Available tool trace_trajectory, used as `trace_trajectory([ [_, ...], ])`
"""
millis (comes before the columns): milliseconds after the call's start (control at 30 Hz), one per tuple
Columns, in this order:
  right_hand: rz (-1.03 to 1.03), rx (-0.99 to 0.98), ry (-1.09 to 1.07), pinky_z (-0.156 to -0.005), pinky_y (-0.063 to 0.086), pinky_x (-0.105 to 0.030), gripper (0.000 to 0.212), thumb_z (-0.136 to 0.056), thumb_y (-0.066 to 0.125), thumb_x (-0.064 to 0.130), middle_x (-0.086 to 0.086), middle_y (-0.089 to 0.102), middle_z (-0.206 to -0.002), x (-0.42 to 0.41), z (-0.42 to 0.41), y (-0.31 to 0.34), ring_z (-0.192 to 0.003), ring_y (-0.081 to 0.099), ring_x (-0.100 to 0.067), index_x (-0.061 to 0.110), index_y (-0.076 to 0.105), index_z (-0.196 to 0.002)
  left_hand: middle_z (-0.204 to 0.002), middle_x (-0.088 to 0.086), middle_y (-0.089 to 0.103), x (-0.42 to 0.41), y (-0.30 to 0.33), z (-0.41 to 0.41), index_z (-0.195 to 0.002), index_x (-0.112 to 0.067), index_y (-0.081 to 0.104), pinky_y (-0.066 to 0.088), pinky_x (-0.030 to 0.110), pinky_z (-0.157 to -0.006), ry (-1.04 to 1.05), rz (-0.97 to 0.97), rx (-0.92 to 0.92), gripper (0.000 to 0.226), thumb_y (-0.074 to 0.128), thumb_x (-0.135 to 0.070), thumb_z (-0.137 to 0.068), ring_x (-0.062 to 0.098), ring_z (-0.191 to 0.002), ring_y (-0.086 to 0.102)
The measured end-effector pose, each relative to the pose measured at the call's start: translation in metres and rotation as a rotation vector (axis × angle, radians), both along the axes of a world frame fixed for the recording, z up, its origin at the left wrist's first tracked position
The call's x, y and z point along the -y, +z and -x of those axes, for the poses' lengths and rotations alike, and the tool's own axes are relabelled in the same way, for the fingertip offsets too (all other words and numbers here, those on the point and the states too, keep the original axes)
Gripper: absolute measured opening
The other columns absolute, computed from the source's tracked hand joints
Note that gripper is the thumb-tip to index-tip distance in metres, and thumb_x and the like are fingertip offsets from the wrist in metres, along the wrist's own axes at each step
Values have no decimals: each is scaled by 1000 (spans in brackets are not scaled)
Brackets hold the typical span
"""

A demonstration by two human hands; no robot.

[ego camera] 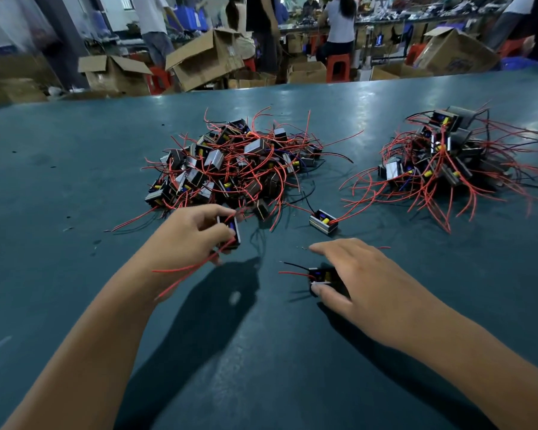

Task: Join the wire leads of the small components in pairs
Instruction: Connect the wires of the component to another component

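Observation:
My left hand grips a small black component lifted just above the table, its red leads trailing down and left across my wrist. My right hand lies over a second black component on the table, thumb against its near side, forefinger stretched out straight; whether the fingers grip it I cannot tell. Its red and black leads point left. A third component sits alone between the hands and the piles. A big loose pile of components with red leads lies ahead of my left hand.
A second pile of components lies at the right on the dark green table. Beyond the table's far edge stand open cardboard boxes, red stools and several people at other benches.

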State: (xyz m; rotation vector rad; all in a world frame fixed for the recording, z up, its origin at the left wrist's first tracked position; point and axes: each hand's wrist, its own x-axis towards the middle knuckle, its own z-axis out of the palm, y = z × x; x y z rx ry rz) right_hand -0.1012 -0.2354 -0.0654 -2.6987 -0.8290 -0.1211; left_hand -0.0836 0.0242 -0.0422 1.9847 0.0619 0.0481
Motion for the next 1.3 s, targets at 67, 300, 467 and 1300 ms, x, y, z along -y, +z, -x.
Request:
trace_trajectory([
  [67,5,3,-4,-103,21,-19,54,-98,47,46,10,45,-140,0,0,0,-132,34,-10,27,32,-146,-88,24,71,3,5,2,-103,-2,69,50,23,-50,-3,241,26,19,55,7,-92,18,-63,62],
  [300,0,9,-4,-106,23,-22,56,-97,46,52,10,46,-140,0,-2,-3,-131,36,-11,28,32,-146,-69,7,56,-1,12,1,-82,-9,59,35,21,-43,22,642,-16,18,43,-8,-90,14,-52,41],
  [467,-54,-17,48,-106,-5,-3,76,-84,41,73,15,43,-144,2,1,4,-131,21,1,30,36,-146,-56,10,51,3,-1,-4,-70,-14,73,30,19,-36,-136,254,-247,42,38,1,-87,14,-37,37],
  [1300,160,-55,130,-74,43,-27,21,-88,69,32,4,57,-93,-74,-108,20,-98,60,-20,22,72,-106,-46,4,38,-31,5,-10,-61,-15,64,28,20,-36,-165,373,-177,15,50,-21,-58,13,-38,26],
])
